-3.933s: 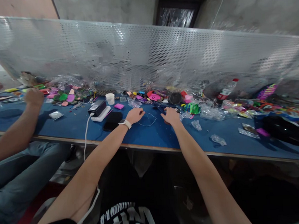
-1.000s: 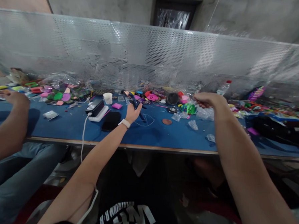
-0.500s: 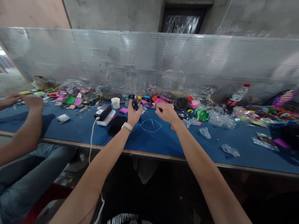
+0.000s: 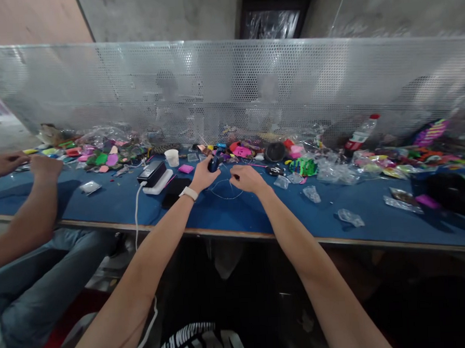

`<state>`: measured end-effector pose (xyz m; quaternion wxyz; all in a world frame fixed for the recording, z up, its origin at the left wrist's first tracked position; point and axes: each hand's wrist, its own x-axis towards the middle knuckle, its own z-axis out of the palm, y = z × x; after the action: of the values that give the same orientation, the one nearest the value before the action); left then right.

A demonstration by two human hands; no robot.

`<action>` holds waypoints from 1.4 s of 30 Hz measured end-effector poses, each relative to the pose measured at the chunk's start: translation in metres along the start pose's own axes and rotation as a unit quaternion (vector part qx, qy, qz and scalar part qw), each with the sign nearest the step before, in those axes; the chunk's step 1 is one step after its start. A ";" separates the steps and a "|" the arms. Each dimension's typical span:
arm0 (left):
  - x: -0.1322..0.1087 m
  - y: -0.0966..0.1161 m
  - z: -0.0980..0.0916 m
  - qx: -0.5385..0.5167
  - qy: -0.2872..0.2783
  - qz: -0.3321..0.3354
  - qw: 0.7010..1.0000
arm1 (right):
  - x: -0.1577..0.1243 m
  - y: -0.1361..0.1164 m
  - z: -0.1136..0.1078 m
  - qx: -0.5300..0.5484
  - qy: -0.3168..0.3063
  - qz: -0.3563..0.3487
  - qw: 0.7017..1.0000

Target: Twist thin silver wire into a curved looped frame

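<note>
My left hand [image 4: 203, 174], with a white watch on its wrist, is closed around a small dark blue object [image 4: 214, 163] held just above the blue table [image 4: 258, 214]. My right hand [image 4: 245, 178] sits close beside it, fingers pinched together on something too small to name. A chalk-like outline [image 4: 227, 191] is drawn on the table under both hands. A black phone [image 4: 174, 190] lies just left of my left wrist.
A charger block with a white cable [image 4: 151, 174], a white cup [image 4: 172, 157], coloured foam pieces [image 4: 103, 159], plastic bags [image 4: 349, 217] and a bottle [image 4: 360, 132] line the table before a perforated metal screen [image 4: 228, 86]. Another person's arms [image 4: 27, 195] work at the left.
My right hand swung from far right back to the middle and lowered next to my left hand. The left hand kept the dark object and came down toward the table.
</note>
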<state>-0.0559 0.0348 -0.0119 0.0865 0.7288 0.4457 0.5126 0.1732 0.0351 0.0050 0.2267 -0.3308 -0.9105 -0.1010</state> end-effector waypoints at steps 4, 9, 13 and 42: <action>-0.005 0.005 -0.004 0.129 -0.071 0.021 0.989 | -0.003 0.006 -0.002 0.012 0.005 0.029 0.999; -0.008 0.012 0.006 0.159 -0.054 -0.004 0.986 | -0.005 0.012 -0.001 -0.001 -0.027 0.027 0.999; -0.007 0.019 0.009 0.190 -0.063 -0.008 0.980 | -0.005 0.010 0.001 -0.009 -0.019 0.034 0.999; -0.011 0.027 0.010 0.269 -0.114 -0.046 0.955 | 0.000 -0.014 0.004 -0.023 0.036 0.136 0.990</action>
<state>-0.0327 0.0142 -0.0079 -0.0392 0.7569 0.5879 0.2827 0.1630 0.0260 0.0008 0.2629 -0.4526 -0.8459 -0.1021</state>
